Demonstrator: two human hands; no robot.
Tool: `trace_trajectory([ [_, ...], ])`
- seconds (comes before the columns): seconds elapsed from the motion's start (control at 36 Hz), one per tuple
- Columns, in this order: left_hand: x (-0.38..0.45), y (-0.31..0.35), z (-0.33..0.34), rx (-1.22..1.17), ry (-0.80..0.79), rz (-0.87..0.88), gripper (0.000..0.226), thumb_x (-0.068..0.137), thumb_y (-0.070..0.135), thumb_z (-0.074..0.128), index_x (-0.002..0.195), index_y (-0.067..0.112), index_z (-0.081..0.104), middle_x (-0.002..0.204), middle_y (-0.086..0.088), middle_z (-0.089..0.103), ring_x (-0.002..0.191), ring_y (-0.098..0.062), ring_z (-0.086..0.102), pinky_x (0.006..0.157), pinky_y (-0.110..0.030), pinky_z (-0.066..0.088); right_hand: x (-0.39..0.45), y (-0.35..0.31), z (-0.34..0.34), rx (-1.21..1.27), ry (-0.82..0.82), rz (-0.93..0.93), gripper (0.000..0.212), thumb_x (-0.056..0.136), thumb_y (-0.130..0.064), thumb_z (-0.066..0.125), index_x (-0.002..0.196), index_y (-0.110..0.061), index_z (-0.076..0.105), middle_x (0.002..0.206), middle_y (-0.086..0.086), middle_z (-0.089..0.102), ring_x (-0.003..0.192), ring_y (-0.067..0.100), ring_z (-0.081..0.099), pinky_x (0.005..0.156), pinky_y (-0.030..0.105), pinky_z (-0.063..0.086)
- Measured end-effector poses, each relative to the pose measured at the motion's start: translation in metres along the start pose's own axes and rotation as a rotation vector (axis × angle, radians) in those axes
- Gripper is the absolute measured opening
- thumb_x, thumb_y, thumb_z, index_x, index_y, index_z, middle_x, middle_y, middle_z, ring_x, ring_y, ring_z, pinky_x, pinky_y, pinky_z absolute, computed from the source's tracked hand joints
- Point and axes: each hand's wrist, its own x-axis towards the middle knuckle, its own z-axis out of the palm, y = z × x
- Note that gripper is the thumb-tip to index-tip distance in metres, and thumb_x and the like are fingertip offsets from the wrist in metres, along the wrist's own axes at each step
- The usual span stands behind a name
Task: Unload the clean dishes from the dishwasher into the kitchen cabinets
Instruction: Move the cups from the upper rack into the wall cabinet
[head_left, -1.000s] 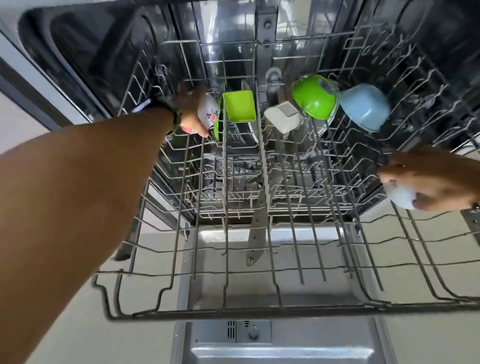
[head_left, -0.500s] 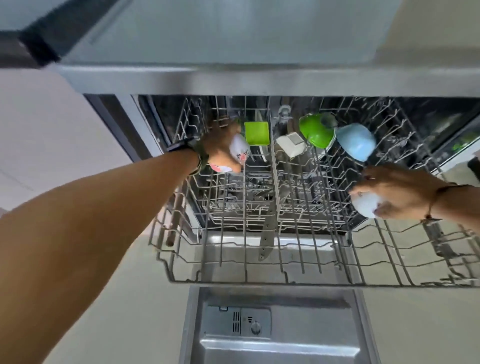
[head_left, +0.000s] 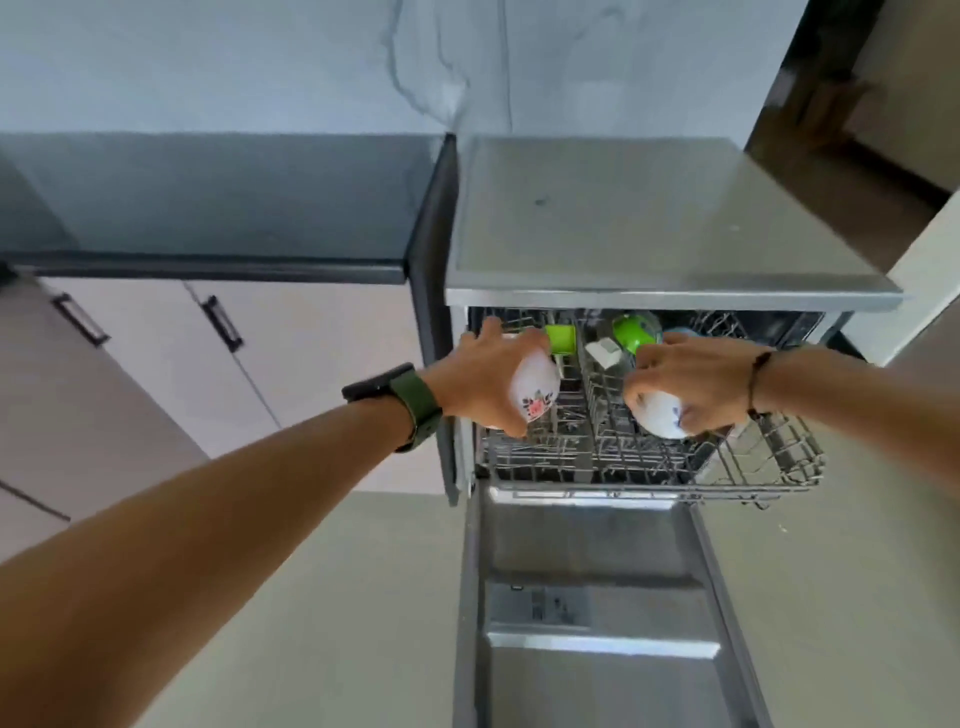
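My left hand (head_left: 485, 376) grips a white cup with a red flower print (head_left: 535, 389) above the pulled-out upper rack (head_left: 769, 467) of the dishwasher. My right hand (head_left: 691, 382) holds a white cup with a blue mark (head_left: 657, 415) over the rack's right half. At the rack's back remain a green square cup (head_left: 561, 338), a white square cup (head_left: 602, 353), a green round cup (head_left: 631, 332) and a sliver of a light blue bowl (head_left: 675, 331).
The dishwasher door (head_left: 597, 623) lies open flat below the rack. A steel top (head_left: 649, 218) covers the dishwasher, with a dark countertop (head_left: 218, 202) to its left. Pale cabinet doors with black handles (head_left: 223, 322) stand under that counter.
My view has pulled back and up, showing the counter and cabinets. Both hands have lifted their cups clear of the rack and drawn closer together.
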Motion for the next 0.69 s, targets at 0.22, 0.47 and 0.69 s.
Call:
trace_trajectory([
  [0.22, -0.184, 0.006, -0.109, 0.144, 0.153, -0.137, 0.090, 0.060, 0.034, 0.077, 0.134, 0.035, 0.026, 0.121, -0.010, 0.040, 0.109, -0.034, 0.043, 0.086, -0.033, 0.043, -0.074, -0.086, -0.128, -0.014, 0.146, -0.086, 0.049, 0.074, -0.021, 0.067, 0.120, -0.031, 0.051, 0.117, 0.000, 0.048, 0.107, 0.023, 0.048, 0.082, 0.026, 0.036],
  [0.47, -0.342, -0.031, -0.220, 0.157, 0.246, -0.318, 0.085, 0.062, 0.033, 0.079, 0.131, 0.040, 0.029, 0.110, -0.004, 0.037, 0.090, -0.025, 0.049, 0.068, -0.028, 0.053, -0.080, -0.178, -0.282, 0.021, 0.268, -0.275, 0.049, 0.072, -0.016, 0.073, 0.117, -0.020, 0.055, 0.089, -0.007, 0.039, 0.088, 0.017, 0.045, 0.067, 0.023, 0.032],
  [0.69, -0.426, -0.129, -0.311, 0.140, 0.269, -0.414, 0.085, 0.066, 0.029, 0.077, 0.134, 0.040, 0.027, 0.117, -0.001, 0.037, 0.104, -0.025, 0.052, 0.080, -0.033, 0.055, -0.055, -0.232, -0.439, 0.233, 0.230, -0.216, 0.043, 0.073, -0.018, 0.075, 0.096, -0.036, 0.044, 0.085, -0.011, 0.047, 0.066, 0.012, 0.056, 0.050, 0.017, 0.046],
])
